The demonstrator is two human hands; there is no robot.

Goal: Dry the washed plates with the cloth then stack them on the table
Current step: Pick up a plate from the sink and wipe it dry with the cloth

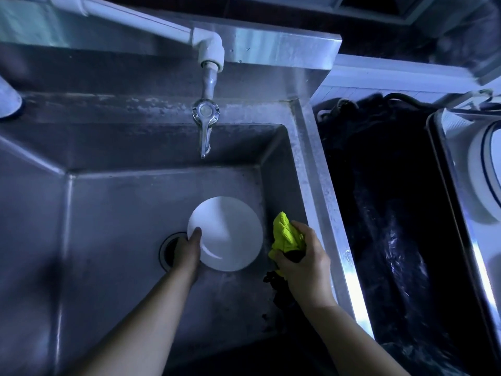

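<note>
Guessing slick, stiff and chippable for the white plate (pixel 227 232) over the sink (pixel 135 147) by the drain (pixel 166 249) — rim pinched in the left hand (pixel 187 252), soft yellow cloth (pixel 286 234) balled in the right hand (pixel 303 256) alongside — safest gripping the rim.

A steel sink (pixel 113 226) lies below me, its basin deep and dull. The round drain (pixel 166 249) sits in its floor, partly hidden behind my left hand (pixel 187 252). The white plate (pixel 230 232) that I grip by the edge is low over the basin floor, near the right wall; I cannot tell whether it touches the steel. Off to my right, beyond a gap filled with black plastic (pixel 379 213), a metal tray (pixel 451 191) carries white dishes (pixel 485 169) with a dark line at the rim.
</note>
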